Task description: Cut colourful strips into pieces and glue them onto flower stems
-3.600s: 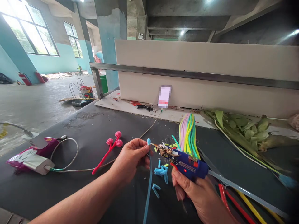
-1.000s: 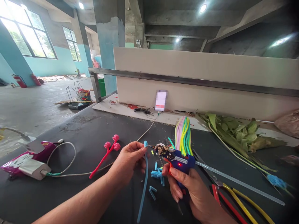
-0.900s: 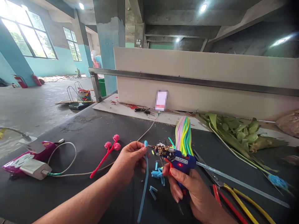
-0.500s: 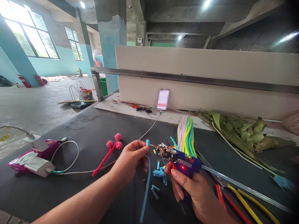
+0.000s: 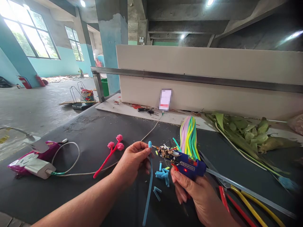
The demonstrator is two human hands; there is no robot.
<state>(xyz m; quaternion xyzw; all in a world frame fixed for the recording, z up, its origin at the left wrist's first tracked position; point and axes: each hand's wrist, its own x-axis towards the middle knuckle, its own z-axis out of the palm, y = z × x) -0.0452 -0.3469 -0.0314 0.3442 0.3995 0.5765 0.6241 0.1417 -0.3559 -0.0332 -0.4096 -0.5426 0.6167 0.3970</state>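
One blue stem [image 5: 148,195] hangs from the left hand [image 5: 134,160], whose thumb and forefinger pinch it just below its curled tip. The right hand [image 5: 197,192] wraps around one glue gun [image 5: 190,166], nozzle at that tip; contact is unclear. Since a second ago, the view has swung slightly left; both grips look unchanged. Between the hands lie two blue pieces [image 5: 157,194], near an uncountable blue pile [image 5: 163,174]. Farther left, one pink sprig [image 5: 104,163] bears three balls [image 5: 119,146].

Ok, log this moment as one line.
left hand: holds blue stem; right hand: holds glue gun; nozzle: near stem top; blue pieces: on table
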